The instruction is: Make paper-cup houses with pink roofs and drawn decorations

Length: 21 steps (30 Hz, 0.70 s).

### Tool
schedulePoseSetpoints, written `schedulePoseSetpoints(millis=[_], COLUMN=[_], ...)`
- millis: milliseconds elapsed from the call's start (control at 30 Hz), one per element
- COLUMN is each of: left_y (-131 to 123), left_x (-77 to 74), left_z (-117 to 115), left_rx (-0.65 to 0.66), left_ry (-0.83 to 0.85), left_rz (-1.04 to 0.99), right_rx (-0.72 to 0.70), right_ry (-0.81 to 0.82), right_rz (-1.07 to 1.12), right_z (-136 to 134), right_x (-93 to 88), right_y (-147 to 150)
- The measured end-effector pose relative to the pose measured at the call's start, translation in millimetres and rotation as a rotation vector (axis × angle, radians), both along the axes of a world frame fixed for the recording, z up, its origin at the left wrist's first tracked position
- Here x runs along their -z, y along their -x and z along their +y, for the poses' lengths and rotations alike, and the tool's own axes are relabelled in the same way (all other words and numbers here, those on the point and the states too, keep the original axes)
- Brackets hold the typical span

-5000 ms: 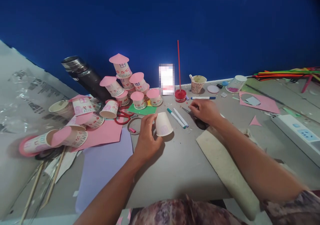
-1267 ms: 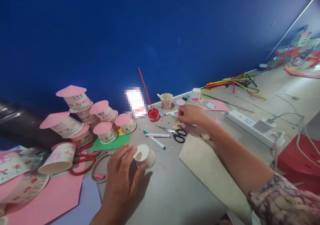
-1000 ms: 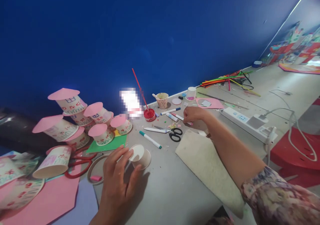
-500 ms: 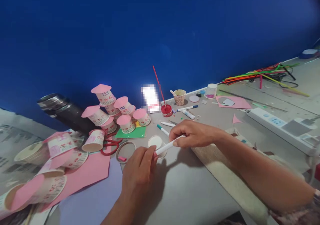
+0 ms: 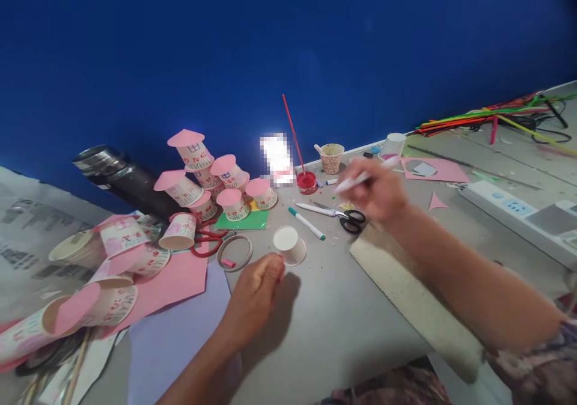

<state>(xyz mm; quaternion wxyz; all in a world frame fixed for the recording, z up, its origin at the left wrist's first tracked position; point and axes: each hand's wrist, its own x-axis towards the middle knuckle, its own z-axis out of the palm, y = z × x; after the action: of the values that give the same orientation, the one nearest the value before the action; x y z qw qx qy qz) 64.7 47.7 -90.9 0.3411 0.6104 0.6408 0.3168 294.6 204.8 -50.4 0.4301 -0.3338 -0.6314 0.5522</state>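
My right hand [image 5: 376,188], blurred by motion, is closed around a white marker [image 5: 354,182] above the table. My left hand [image 5: 259,288] is closed beside the upside-down white paper cup [image 5: 289,246], with a trace of pink at its fingertips that looks like the marker's cap. Just beyond the cup lies a white marker with green ends [image 5: 306,223]. Black-handled scissors [image 5: 351,220] and another white pen [image 5: 315,210] rest below my right hand. Left of the cup is a tape ring [image 5: 235,253] with a small pink cap [image 5: 228,264] inside.
Decorated paper cups with pink cone roofs [image 5: 187,146] are stacked at the left, near a black flask [image 5: 121,173] and red-handled scissors [image 5: 208,244]. A red paint jar [image 5: 307,182] holds a stick. At the right are a power strip [image 5: 509,204] and a rolled cloth-like strip [image 5: 415,297].
My hands have moved apart. The marker, held between both hands before, has gone up and right in my right hand, its pink end separated. The cup and green-ended marker are now uncovered.
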Motion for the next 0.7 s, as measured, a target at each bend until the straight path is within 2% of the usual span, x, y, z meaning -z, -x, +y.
schedulePoseSetpoints(millis=[67, 133, 167, 200, 267, 367, 467, 600, 700], left_y=[12, 23, 27, 30, 32, 29, 19, 10, 14], left_x=[1.5, 6.5, 10.2, 14.5, 23.4, 34.0, 41.0, 49.3, 53.3], left_z=[9, 20, 26, 31, 36, 29, 16, 13, 23], left_rx=[-0.122, -0.22, -0.241, -0.252, -0.258, -0.278, -0.166, 0.036, 0.028], left_ry=[-0.025, -0.101, -0.133, -0.178, -0.326, -0.619, -0.79, -0.712, -0.611], left_rz=[0.01, 0.123, 0.2, 0.269, 0.391, 0.528, 0.642, 0.801, 0.836], right_rx=[0.087, 0.197, 0.193, 0.164, 0.067, -0.057, -0.087, -0.079, -0.086], right_ry=[0.013, 0.191, 0.3, 0.399, 0.49, 0.462, 0.435, 0.431, 0.415], right_rz=[0.114, 0.365, 0.401, 0.401, 0.351, 0.239, 0.16, 0.145, 0.157], right_z=[28, 45, 48, 47, 38, 23, 19, 22, 21], right_x=[-0.6, 9.3, 17.0, 25.3, 39.9, 51.3, 55.2, 60.0, 62.5], right_y=[-15, -17, -14, -8, 6, 20, 23, 23, 25])
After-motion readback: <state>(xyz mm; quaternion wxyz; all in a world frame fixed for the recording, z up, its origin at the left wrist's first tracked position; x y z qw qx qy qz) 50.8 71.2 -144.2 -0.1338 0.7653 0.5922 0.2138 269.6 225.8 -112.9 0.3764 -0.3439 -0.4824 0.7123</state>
